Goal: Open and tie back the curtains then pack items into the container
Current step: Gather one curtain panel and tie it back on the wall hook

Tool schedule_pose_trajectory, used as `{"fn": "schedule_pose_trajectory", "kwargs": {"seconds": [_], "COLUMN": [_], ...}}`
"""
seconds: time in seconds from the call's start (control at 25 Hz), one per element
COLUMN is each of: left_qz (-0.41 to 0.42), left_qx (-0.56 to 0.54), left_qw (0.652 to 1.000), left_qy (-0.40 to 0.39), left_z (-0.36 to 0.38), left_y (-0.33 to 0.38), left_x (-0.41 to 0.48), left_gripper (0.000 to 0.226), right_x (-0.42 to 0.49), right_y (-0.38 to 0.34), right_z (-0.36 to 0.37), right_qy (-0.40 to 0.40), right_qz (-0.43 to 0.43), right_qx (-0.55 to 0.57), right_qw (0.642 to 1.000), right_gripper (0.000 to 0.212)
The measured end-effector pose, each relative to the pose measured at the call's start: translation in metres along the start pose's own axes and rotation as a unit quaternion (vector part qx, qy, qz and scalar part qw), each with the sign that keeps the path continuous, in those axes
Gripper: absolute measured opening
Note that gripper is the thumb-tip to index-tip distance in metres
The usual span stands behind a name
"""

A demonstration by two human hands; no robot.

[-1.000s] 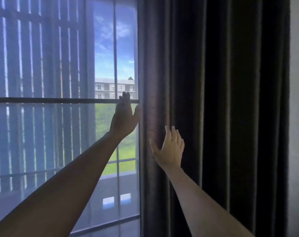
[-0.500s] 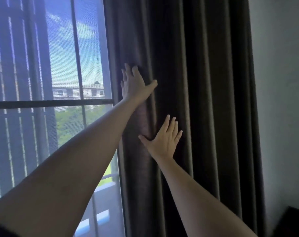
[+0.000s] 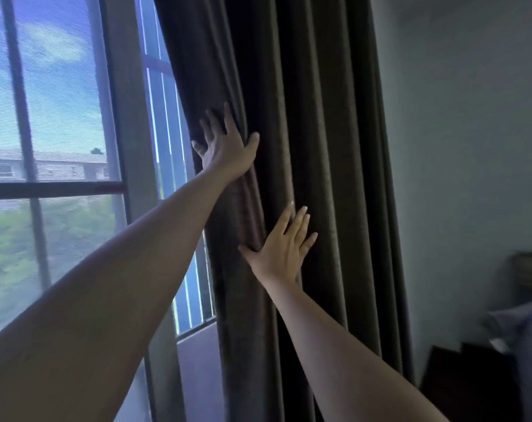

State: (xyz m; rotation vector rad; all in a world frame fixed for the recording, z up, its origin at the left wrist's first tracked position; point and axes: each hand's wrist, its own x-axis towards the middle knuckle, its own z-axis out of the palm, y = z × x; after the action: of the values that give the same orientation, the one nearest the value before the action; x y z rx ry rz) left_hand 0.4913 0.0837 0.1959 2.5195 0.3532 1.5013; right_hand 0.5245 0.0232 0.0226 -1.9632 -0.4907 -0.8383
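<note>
1. Window (image 3: 54, 117) glass shows bare on the left; the dark curtain (image 3: 328, 147) hangs bunched in folds to its right, beside the wall (image 3: 456, 147).
2. Left hand (image 3: 225, 149) presses the curtain's leading edge, fingers straight and spread, thumb out on the front fold.
3. Right hand (image 3: 281, 249) lies flat on the folds lower down, fingers spread, gripping nothing.
4. Step in hand, I judge: opening the curtain. The next move calls for gathering the folds and finding a tie-back; neither that nor the container is in view.
</note>
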Motion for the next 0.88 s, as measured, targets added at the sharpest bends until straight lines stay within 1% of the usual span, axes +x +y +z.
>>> {"fn": "schedule_pose_trajectory", "kwargs": {"seconds": [0.08, 0.16, 0.32, 0.48, 0.68, 0.8, 0.84, 0.88], "left_qz": [0.011, 0.026, 0.043, 0.051, 0.057, 0.056, 0.055, 0.06], "left_qx": [-0.007, -0.025, -0.036, -0.04, -0.027, -0.011, 0.006, 0.026], "left_qw": [1.0, 0.999, 0.998, 0.998, 0.996, 0.995, 0.996, 0.997], "left_qy": [-0.02, -0.029, -0.026, -0.027, -0.063, -0.08, -0.072, -0.043], "left_z": [0.02, 0.038, 0.082, 0.129, 0.207, 0.244, 0.253, 0.259], "left_y": [0.005, 0.013, 0.042, 0.07, 0.106, 0.12, 0.123, 0.125], "left_x": [0.012, 0.026, 0.057, 0.088, 0.129, 0.148, 0.154, 0.16], "left_gripper": [0.073, 0.069, 0.068, 0.068, 0.063, 0.063, 0.063, 0.064], "right_x": [0.016, 0.033, 0.079, 0.129, 0.194, 0.222, 0.232, 0.242], "right_y": [0.013, 0.027, 0.064, 0.107, 0.17, 0.201, 0.21, 0.216], "right_z": [0.002, 0.005, 0.007, 0.007, 0.014, 0.019, 0.022, 0.025], "right_qy": [0.005, 0.019, 0.037, 0.037, 0.031, 0.029, 0.026, 0.024], "right_qz": [0.0, 0.004, 0.016, 0.013, 0.011, -0.004, -0.008, -0.012], "right_qx": [0.004, 0.003, -0.003, -0.006, -0.023, -0.012, -0.008, -0.004], "right_qw": [1.0, 1.0, 0.999, 0.999, 0.999, 1.0, 1.0, 1.0], "right_gripper": [0.126, 0.127, 0.127, 0.13, 0.132, 0.13, 0.13, 0.131]}}
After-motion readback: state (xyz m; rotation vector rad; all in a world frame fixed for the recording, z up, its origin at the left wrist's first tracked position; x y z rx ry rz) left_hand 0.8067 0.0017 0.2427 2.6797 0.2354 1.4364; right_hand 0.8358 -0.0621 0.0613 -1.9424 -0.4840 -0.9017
